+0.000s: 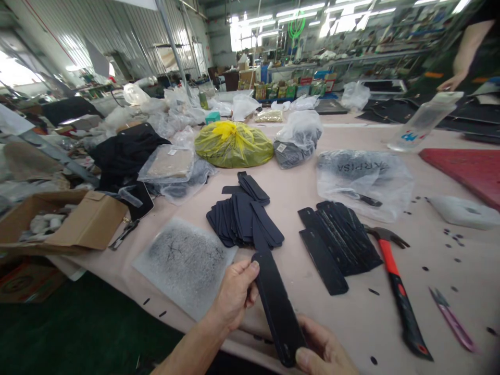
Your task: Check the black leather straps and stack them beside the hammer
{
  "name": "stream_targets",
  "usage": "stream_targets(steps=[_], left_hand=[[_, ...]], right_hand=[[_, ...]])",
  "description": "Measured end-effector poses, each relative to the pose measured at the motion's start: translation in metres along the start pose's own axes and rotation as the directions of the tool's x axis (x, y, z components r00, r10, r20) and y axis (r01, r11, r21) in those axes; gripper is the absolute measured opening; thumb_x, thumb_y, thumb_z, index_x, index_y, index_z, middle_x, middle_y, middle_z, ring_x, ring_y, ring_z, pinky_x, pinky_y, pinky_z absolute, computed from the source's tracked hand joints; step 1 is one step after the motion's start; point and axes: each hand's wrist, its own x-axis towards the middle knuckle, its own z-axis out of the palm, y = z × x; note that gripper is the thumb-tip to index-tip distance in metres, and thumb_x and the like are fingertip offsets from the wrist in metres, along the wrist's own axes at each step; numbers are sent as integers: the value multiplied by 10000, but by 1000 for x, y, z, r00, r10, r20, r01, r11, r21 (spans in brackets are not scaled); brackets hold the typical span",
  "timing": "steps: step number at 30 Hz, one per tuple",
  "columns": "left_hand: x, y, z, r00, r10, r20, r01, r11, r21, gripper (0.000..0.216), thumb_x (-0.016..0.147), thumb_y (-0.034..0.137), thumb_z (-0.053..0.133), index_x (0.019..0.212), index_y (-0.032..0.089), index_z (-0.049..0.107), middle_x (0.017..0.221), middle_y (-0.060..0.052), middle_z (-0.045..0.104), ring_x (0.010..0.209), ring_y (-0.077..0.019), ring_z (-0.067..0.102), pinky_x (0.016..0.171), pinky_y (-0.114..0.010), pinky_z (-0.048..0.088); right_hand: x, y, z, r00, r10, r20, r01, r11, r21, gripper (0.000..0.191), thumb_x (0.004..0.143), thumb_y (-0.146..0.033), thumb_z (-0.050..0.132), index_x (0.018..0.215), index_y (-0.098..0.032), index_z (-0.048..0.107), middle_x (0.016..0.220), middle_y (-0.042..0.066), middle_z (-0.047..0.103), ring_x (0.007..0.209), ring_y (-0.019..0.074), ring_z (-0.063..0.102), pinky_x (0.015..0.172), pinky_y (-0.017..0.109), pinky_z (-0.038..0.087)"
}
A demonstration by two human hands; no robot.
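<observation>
Both hands hold one long black flat strip (276,304) over the near edge of the table. My left hand (233,296) pinches its upper end with thumb and fingers. My right hand (324,350) grips its lower end from beneath. Beyond the strip lies a fanned pile of similar black strips (242,221), and a second pile of black strips (339,238) lies to the right of it.
A red-handled hammer (396,284) and pink snips (453,320) lie right. A grey speckled pad (183,263) lies left, beside an open cardboard box (84,221). Plastic bags, one of them a yellow bag (232,143), crowd the pink table (390,323). Another person's arm (461,57) is at far right.
</observation>
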Motion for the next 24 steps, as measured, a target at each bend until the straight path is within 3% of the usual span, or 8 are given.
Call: stream_targets(steps=[2, 4, 8, 11, 13, 16, 19, 24], left_hand=[[-6, -5, 3, 999, -10, 40, 9, 999, 40, 389, 842, 527, 612, 762, 149, 566, 459, 65, 441, 346, -38, 283, 332, -167, 153], [-12, -10, 7, 997, -34, 72, 28, 996, 79, 392, 852, 529, 598, 763, 149, 566, 430, 67, 429, 343, -40, 274, 337, -168, 147], [-21, -18, 11, 994, -82, 73, 74, 991, 108, 371, 859, 527, 578, 801, 162, 544, 406, 80, 413, 332, -50, 256, 339, -178, 150], [-22, -16, 4, 999, 46, -15, -41, 974, 221, 286, 876, 433, 581, 974, 165, 564, 526, 72, 472, 387, -62, 337, 376, -182, 239], [-23, -9, -2, 967, 254, -15, -222, 871, 437, 199, 874, 318, 595, 1021, 184, 601, 671, 35, 539, 507, -81, 459, 480, -201, 355], [-25, 4, -8, 861, 471, 194, -464, 570, 678, 113, 888, 197, 564, 918, 196, 673, 766, -5, 571, 693, -125, 550, 647, -254, 420], [-26, 12, -8, 784, 508, 357, -583, 405, 704, 175, 918, 151, 508, 898, 179, 680, 753, -21, 552, 732, -145, 559, 675, -274, 426], [-27, 7, -8, 717, 522, 463, -656, 280, 701, 193, 938, 123, 461, 968, 160, 647, 791, -39, 542, 725, -146, 554, 640, -265, 432]], right_hand=[[6, -18, 1, 999, -37, 24, 37, 999, 9, 567, 736, -617, 714, 1125, -208, 661, 1016, 83, 660, 987, 282, 566, 865, 367, 432], [16, -33, 4, 998, -57, 4, 57, 997, 49, 529, 759, -573, 718, 1131, -202, 651, 1011, 80, 664, 948, 257, 581, 815, 338, 457], [36, -43, 16, 983, 17, -183, 10, 990, 141, 314, 773, -442, 752, 899, -166, 671, 738, 19, 650, 629, 138, 562, 577, 224, 445], [41, -39, 23, 969, 131, -208, -77, 965, 250, 300, 738, -407, 776, 858, -157, 660, 613, -17, 599, 463, 95, 485, 447, 193, 399], [41, -35, 26, 967, 171, -189, -107, 946, 307, 308, 725, -387, 781, 888, -151, 667, 602, -19, 594, 434, 88, 476, 427, 192, 405], [38, -31, 29, 971, 186, -153, -114, 915, 386, 298, 727, -360, 773, 904, -141, 677, 576, -21, 577, 420, 80, 464, 418, 183, 402], [36, -30, 31, 970, 190, -149, -111, 899, 424, 260, 736, -339, 760, 879, -139, 676, 549, -32, 543, 409, 71, 433, 405, 171, 375], [34, -33, 35, 969, 177, -172, -91, 905, 414, 237, 745, -335, 747, 838, -142, 646, 556, -38, 518, 426, 65, 398, 410, 163, 340]])
